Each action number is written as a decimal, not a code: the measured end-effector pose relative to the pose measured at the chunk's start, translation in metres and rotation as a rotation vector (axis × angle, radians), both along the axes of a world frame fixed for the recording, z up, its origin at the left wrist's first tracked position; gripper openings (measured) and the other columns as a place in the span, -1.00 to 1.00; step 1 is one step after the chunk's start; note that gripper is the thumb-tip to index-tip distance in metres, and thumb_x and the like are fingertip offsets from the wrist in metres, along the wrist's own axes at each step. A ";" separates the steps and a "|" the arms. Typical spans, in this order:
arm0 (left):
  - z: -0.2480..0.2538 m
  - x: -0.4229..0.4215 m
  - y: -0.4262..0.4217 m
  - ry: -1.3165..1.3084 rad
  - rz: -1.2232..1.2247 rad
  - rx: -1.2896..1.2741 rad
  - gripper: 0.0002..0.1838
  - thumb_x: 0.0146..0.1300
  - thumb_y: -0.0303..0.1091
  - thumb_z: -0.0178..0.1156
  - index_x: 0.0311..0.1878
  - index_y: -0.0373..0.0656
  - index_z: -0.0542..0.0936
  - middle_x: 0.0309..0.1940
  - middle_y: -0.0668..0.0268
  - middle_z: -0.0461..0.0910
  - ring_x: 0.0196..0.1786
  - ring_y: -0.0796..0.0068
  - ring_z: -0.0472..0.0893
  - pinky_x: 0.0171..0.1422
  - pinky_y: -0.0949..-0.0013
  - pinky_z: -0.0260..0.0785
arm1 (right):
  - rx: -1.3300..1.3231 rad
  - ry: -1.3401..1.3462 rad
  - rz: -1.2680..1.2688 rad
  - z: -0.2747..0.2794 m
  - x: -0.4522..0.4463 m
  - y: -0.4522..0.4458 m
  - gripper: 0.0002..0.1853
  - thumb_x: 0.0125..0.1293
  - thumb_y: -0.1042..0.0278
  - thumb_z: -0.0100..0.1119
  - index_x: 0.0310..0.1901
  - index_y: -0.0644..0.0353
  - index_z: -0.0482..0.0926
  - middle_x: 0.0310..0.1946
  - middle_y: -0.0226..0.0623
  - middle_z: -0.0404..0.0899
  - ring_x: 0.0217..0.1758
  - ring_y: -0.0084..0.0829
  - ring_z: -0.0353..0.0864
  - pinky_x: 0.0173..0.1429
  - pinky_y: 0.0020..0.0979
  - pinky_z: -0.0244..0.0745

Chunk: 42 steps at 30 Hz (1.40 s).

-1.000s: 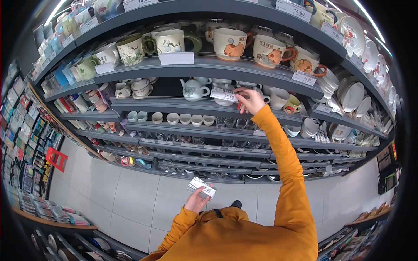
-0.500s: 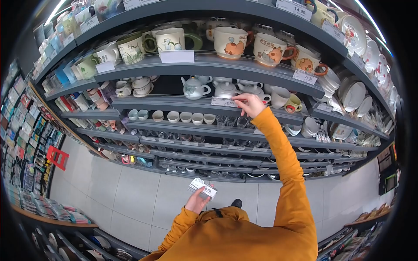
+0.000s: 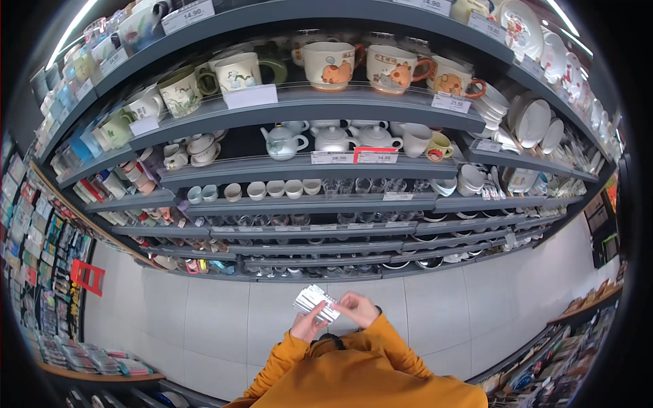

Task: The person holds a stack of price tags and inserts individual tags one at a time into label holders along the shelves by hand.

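Note:
Low in front of my body, my left hand [image 3: 309, 325] is closed around a fanned stack of white price tags [image 3: 314, 300]. My right hand [image 3: 358, 308] is at the right edge of this stack, its fingers pinched on a tag there. On the shelf beyond, a white price tag [image 3: 332, 158] and a red-edged price tag [image 3: 376, 156] sit side by side on the shelf front. Above these two tags stand white teapots [image 3: 332, 139], and a bluish teapot [image 3: 283, 142] is to their left.
Mugs with animal pictures [image 3: 330, 66] line the shelf [image 3: 306, 109] above. Small bowls [image 3: 275, 188] and glasses fill the lower shelves. Stacked plates [image 3: 531, 121] stand at right. A red step stool [image 3: 88, 277] is on the tiled floor [image 3: 218, 313] at left.
My right hand has come down from the teapot shelf to the tag stack in my left hand. The red-edged tag now shows where that hand was. The view has shifted slightly.

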<state>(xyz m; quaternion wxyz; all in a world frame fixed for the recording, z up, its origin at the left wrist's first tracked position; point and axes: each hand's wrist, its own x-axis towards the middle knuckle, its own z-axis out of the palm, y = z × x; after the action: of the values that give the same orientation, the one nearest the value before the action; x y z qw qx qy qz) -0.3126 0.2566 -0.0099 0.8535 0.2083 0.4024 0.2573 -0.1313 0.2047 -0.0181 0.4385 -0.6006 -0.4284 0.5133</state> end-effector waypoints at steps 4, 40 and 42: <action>-0.007 0.000 -0.007 0.080 -0.103 0.054 -0.73 0.28 -0.28 0.22 0.01 -0.12 0.52 -0.23 0.48 0.61 -0.27 0.72 0.61 -0.45 0.71 0.45 | -0.016 0.065 -0.078 -0.002 -0.016 -0.033 -0.79 0.24 0.29 0.31 -0.37 0.25 0.53 -0.53 -0.49 0.56 -0.49 -0.78 0.43 -0.39 -0.65 0.33; 0.006 0.094 -0.199 -0.254 -0.059 -0.092 -0.59 0.34 -0.44 0.01 0.22 -0.33 0.29 0.17 0.13 0.42 0.16 0.31 0.48 0.24 0.34 0.46 | 0.202 0.156 -0.241 0.059 0.117 -0.174 -0.81 0.32 0.40 0.19 -0.18 0.39 0.56 -0.44 -0.30 0.63 -0.46 -0.63 0.55 -0.35 -0.58 0.46; 0.011 0.093 -0.206 -0.288 -0.036 -0.104 -0.58 0.35 -0.43 -0.01 0.23 -0.34 0.28 0.19 0.12 0.40 0.20 0.29 0.46 0.27 0.33 0.44 | 0.229 0.104 -0.270 0.063 0.123 -0.171 -0.81 0.27 0.42 0.25 -0.18 0.38 0.56 -0.48 -0.32 0.62 -0.48 -0.66 0.53 -0.38 -0.61 0.44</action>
<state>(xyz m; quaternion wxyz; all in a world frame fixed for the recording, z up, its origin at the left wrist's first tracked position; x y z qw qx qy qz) -0.2191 0.0503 0.0009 0.9165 0.1319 0.2848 0.2479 -0.0083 0.0334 0.0446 0.5905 -0.5716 -0.3763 0.4279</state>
